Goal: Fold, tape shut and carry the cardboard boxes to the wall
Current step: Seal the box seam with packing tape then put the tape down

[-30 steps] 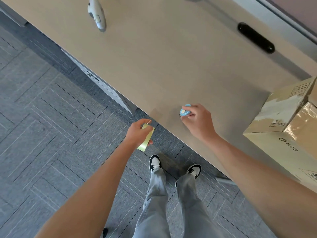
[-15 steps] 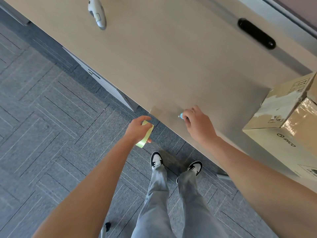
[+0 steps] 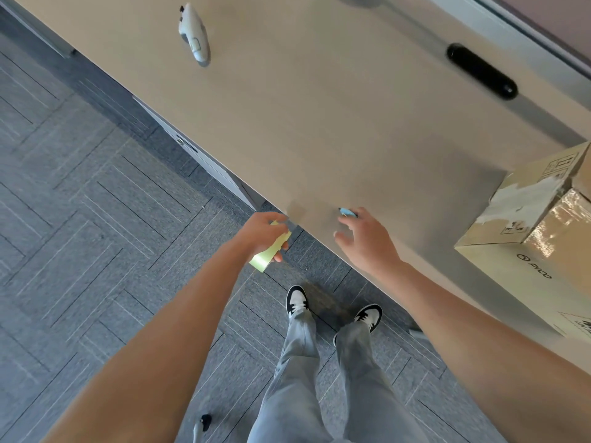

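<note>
One glossy taped cardboard box (image 3: 540,238) sits skewed on the matte bench (image 3: 319,129); left hand (image 3: 260,233) fingers pinch a yellow-green strip (image 3: 267,255); right hand (image 3: 367,241) fingers spread.

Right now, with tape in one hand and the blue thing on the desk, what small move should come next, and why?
Probably turn right toward the cardboard box and bring the tape roll to it. The left hand grips the roll at the table edge, while the right hand hangs open over the small blue tool lying on the table. The box sits further right, untouched.
</note>
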A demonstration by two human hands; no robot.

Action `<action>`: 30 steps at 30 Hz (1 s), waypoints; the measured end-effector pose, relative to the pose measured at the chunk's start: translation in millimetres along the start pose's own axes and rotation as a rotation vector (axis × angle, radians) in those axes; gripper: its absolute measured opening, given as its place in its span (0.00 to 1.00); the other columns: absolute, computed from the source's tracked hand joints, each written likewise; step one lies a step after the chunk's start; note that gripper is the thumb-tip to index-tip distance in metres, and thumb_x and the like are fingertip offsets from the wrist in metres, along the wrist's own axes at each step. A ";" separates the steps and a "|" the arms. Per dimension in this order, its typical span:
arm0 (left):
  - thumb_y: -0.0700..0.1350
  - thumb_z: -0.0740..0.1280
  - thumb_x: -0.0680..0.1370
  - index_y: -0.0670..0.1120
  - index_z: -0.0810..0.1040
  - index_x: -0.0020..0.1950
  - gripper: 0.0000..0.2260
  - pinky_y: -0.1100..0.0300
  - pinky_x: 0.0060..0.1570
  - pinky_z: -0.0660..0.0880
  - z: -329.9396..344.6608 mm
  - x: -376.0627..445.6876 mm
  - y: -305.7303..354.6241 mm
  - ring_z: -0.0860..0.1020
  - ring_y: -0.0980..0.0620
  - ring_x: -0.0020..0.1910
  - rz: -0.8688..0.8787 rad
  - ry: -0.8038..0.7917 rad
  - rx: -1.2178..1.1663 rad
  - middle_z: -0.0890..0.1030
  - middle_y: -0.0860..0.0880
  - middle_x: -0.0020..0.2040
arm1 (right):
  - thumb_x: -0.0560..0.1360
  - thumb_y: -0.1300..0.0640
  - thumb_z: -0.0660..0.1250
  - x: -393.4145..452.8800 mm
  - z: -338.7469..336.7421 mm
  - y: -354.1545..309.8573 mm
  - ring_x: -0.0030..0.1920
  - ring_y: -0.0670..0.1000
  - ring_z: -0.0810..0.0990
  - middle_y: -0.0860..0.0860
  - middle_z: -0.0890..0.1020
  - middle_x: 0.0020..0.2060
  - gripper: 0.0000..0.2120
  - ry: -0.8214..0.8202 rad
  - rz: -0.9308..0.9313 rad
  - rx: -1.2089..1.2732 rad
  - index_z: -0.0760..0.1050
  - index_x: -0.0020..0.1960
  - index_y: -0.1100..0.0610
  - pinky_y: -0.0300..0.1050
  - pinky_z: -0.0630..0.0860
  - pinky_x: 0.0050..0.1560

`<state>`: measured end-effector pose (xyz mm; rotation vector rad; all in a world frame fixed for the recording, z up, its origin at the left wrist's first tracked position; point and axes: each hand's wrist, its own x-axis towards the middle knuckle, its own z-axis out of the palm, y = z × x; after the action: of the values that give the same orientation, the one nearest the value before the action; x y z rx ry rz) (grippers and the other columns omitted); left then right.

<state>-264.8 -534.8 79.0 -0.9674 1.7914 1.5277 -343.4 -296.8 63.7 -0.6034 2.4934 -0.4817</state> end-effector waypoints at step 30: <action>0.53 0.78 0.74 0.63 0.66 0.79 0.36 0.59 0.56 0.76 93.2 -98.8 131.7 0.84 0.52 0.52 0.632 -0.082 0.666 0.83 0.46 0.60 | 0.76 0.52 0.77 -104.1 -126.5 24.9 0.25 0.42 0.66 0.46 0.82 0.31 0.05 0.458 0.254 0.801 0.85 0.43 0.51 0.35 0.61 0.27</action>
<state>-319.9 -417.7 217.0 -0.0090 2.4363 1.1046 -343.3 -196.8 195.8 0.1598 2.4153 -1.5341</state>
